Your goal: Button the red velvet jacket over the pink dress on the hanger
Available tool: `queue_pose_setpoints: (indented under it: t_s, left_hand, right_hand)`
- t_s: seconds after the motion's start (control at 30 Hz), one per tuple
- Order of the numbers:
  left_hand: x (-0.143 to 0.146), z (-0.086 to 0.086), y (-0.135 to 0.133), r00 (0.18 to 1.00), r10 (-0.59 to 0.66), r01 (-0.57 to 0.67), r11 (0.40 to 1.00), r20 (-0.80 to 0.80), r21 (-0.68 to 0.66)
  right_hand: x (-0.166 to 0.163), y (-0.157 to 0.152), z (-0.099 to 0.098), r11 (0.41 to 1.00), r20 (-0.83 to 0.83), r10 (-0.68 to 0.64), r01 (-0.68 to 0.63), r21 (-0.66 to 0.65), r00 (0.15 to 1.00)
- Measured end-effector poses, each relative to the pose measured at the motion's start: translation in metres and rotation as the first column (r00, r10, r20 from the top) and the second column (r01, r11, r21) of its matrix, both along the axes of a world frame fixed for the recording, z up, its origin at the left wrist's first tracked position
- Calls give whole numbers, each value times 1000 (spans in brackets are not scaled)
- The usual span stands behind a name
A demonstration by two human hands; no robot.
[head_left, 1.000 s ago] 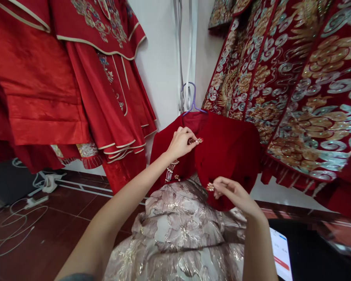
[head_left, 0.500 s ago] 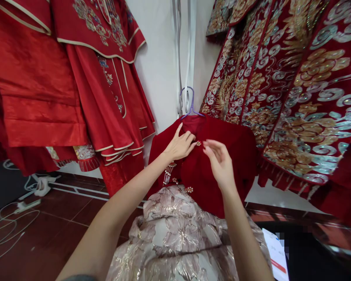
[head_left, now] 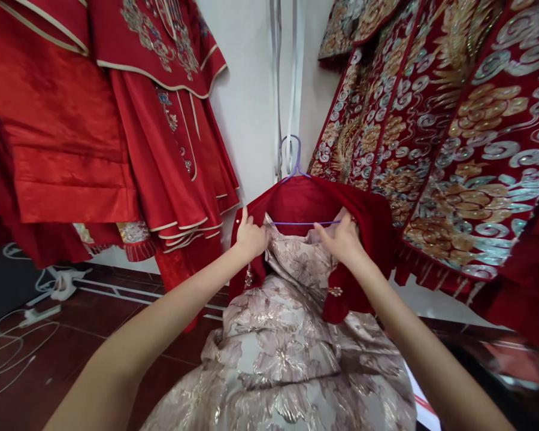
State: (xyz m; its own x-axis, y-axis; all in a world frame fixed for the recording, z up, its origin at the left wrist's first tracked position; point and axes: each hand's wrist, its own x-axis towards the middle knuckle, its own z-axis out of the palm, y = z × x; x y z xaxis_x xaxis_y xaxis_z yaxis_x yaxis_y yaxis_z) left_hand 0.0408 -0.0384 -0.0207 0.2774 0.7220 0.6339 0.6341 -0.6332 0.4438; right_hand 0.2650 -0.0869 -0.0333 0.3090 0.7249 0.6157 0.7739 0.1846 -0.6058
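A dark red velvet jacket (head_left: 377, 239) hangs on a purple hanger (head_left: 297, 157), its front spread apart. My left hand (head_left: 251, 234) is closed on the left front edge of the jacket. On the other side my right hand (head_left: 344, 239) grips the right front edge, thumb pointing inward. Between them shows the hanger's thin bar, with a pale pink-and-silver floral dress (head_left: 278, 341) hanging beneath the jacket. A beaded button (head_left: 336, 291) sits on the right front panel, below my right hand. The fingertips of both hands are partly hidden by cloth.
Red garments (head_left: 72, 149) hang at the left, and a heavily embroidered red garment (head_left: 467, 155) at the right. White straps (head_left: 291, 72) run down the wall above the hanger. White cables (head_left: 18, 341) and a white rack base (head_left: 117, 291) are on the tiled floor. A phone (head_left: 420, 395) lies lower right, partly covered.
The jacket front was together and is now pulled apart, showing the lining, hanger bar and dress top. My hands have moved away from each other, each now holding one front edge.
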Motion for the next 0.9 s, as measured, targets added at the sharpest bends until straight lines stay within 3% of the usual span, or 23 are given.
queue_pose_setpoints:
  t_s: [0.17,0.3,0.43,0.53,0.6,0.7,0.9]
  left_hand:
    - [-12,-13,-1,953,223,-217,975,-204,55]
    - [-21,2,6,840,431,-432,899,-331,73]
    - [-26,19,13,714,552,-552,822,-431,138]
    - [-23,19,16,619,610,-590,777,-495,219]
    - [-19,14,18,600,618,-595,769,-508,232]
    - [-13,9,18,619,610,-592,776,-495,217]
    - [-8,14,17,659,593,-562,797,-462,221]
  right_hand:
    - [22,-15,8,999,155,38,-42,24,987]
    - [26,-30,15,993,244,26,-53,105,970]
    - [44,-29,26,984,278,-113,69,162,954]
    - [69,-16,28,981,305,-192,172,91,933]
    - [82,-5,27,979,327,-200,205,19,924]
    - [89,10,26,967,322,-240,255,-4,916]
    - [91,35,50,947,303,-320,297,122,897]
